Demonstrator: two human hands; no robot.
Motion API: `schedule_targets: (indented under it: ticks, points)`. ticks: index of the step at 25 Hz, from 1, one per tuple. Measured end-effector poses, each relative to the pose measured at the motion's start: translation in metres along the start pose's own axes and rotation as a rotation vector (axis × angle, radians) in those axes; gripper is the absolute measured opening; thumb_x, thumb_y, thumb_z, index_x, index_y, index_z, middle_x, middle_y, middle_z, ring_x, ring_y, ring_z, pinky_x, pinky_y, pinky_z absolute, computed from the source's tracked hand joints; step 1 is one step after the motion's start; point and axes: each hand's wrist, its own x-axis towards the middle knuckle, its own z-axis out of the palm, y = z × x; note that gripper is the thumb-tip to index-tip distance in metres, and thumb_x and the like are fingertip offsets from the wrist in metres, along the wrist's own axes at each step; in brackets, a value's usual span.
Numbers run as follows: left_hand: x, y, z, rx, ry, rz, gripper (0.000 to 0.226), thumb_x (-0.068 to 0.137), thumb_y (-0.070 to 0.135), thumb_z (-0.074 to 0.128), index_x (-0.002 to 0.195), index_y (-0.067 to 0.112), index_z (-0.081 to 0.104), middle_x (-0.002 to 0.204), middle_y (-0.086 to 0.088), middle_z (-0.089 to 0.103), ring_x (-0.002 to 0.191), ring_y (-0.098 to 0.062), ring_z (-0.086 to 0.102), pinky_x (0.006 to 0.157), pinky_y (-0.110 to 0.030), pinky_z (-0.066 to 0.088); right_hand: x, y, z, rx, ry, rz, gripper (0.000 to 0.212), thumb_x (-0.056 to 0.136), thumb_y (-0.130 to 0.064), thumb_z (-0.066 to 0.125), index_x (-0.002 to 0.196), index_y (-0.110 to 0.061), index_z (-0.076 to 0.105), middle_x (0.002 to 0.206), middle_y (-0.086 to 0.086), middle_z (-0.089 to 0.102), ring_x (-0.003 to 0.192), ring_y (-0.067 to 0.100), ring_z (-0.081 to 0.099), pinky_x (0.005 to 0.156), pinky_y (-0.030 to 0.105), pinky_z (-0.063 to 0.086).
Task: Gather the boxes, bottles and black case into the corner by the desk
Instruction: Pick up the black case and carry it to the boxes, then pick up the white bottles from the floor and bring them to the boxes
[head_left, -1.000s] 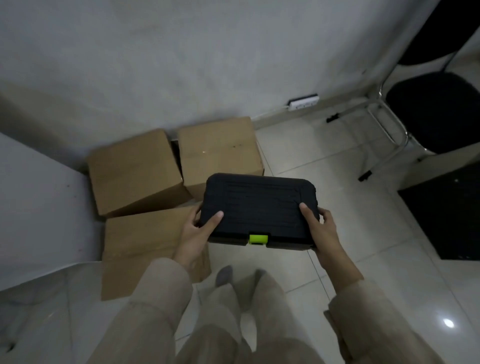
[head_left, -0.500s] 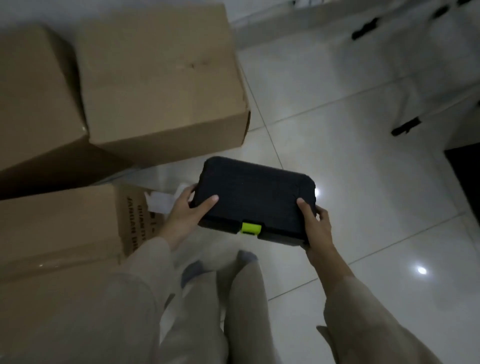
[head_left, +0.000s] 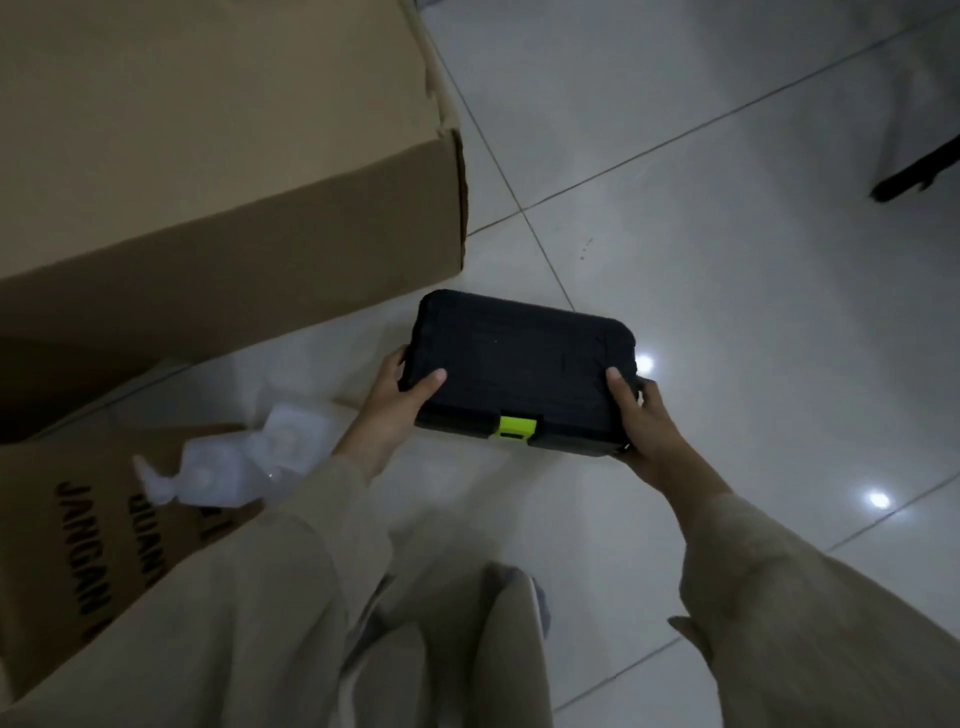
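I hold a black case with a lime-green latch flat between both hands, low over the tiled floor. My left hand grips its left end and my right hand grips its right end, thumbs on the lid. A large cardboard box stands just left of and behind the case. A lower cardboard box with black lettering lies at the left. White translucent plastic bottles rest against that lower box, beside my left wrist.
Glossy white floor tiles stretch to the right with ceiling-light reflections. A black chair foot shows at the right edge. My legs and socked feet are at the bottom centre.
I have bent down closer to the floor; the case has come lower, to the front right corner of the large box. The wall and chairs have left view and the white bottles have appeared.
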Motion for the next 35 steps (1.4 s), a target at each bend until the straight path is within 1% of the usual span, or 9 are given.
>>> schedule_targets:
  ticks: [3,8,11,14,18,20,24,30,35]
  points:
    - [0.015,-0.025,-0.006,0.010,0.015,-0.017,0.058,0.092,0.019,0.054,0.143,0.023,0.027,0.139,0.001,0.043,0.126,-0.018,0.043,0.108,-0.036,0.036,0.020,0.014,0.014,-0.026,-0.029,-0.029,0.052,0.093,-0.034,0.048,0.140,-0.020,0.028,0.125,0.004,0.049,0.089,0.011,0.056,0.066,0.029,0.049]
    - [0.007,-0.027,-0.011,0.186,-0.073,-0.040,0.061,0.094,0.000,0.044,0.145,0.022,0.021,0.133,0.007,0.038,0.125,-0.011,0.036,0.102,-0.028,0.031,0.014,0.026,0.015,-0.139,-0.104,-0.044,0.050,0.097,-0.015,0.041,0.143,-0.025,0.025,0.146,0.002,0.038,0.128,0.022,0.041,0.096,0.035,0.039]
    - [-0.007,-0.006,-0.009,0.232,-0.067,-0.109,0.054,0.096,0.004,0.042,0.146,0.013,0.022,0.148,-0.004,0.034,0.137,-0.021,0.033,0.109,-0.031,0.028,-0.014,0.008,0.018,-0.234,-0.064,-0.055,0.043,0.096,-0.014,0.042,0.139,-0.019,0.036,0.139,0.006,0.044,0.122,0.022,0.044,0.091,0.030,0.037]
    - [-0.045,0.036,-0.006,0.203,-0.067,-0.043,0.044,0.096,0.001,0.039,0.139,0.006,0.035,0.146,-0.013,0.039,0.133,-0.024,0.038,0.104,-0.027,0.032,-0.063,-0.023,0.035,-0.285,-0.097,-0.089,0.034,0.093,-0.017,0.049,0.127,-0.016,0.050,0.128,0.008,0.054,0.116,0.021,0.052,0.090,0.030,0.042]
    - [-0.129,0.106,-0.029,0.162,-0.051,0.090,0.033,0.095,0.000,0.038,0.128,0.000,0.046,0.116,-0.013,0.059,0.100,-0.023,0.058,0.085,-0.020,0.045,-0.162,-0.087,0.071,-0.348,-0.203,-0.183,0.030,0.095,-0.013,0.043,0.123,-0.011,0.052,0.123,0.007,0.061,0.110,0.021,0.057,0.070,0.014,0.044]
    - [-0.176,0.142,-0.055,0.151,0.005,0.153,0.031,0.095,0.001,0.038,0.125,0.000,0.049,0.092,0.000,0.060,0.078,-0.011,0.056,0.066,-0.010,0.044,-0.222,-0.126,0.088,-0.378,-0.254,-0.259,0.030,0.095,-0.012,0.039,0.122,-0.011,0.052,0.119,0.006,0.063,0.101,0.018,0.059,0.067,0.011,0.042]
    - [-0.282,0.205,-0.119,0.117,0.156,0.252,0.030,0.096,0.004,0.036,0.121,0.008,0.051,0.081,0.006,0.057,0.068,-0.007,0.051,0.052,-0.005,0.039,-0.353,-0.190,0.118,-0.431,-0.360,-0.428,0.030,0.096,-0.012,0.037,0.122,-0.010,0.051,0.112,0.003,0.064,0.094,0.015,0.059,0.070,0.014,0.042]
    - [-0.431,0.245,-0.200,0.009,0.350,0.392,0.028,0.097,0.005,0.034,0.115,0.009,0.055,0.076,0.001,0.054,0.064,-0.009,0.049,0.051,-0.003,0.039,-0.524,-0.237,0.160,-0.457,-0.475,-0.628,0.024,0.096,-0.013,0.039,0.114,-0.014,0.055,0.103,-0.001,0.065,0.088,0.013,0.061,0.066,0.021,0.043]
    - [-0.561,0.221,-0.252,-0.135,0.610,0.506,0.028,0.096,0.001,0.034,0.113,0.011,0.054,0.075,0.000,0.053,0.063,-0.007,0.049,0.047,-0.002,0.037,-0.637,-0.209,0.164,-0.504,-0.597,-0.725,0.023,0.097,-0.018,0.038,0.110,-0.019,0.057,0.101,-0.004,0.066,0.090,0.012,0.061,0.070,0.023,0.044]
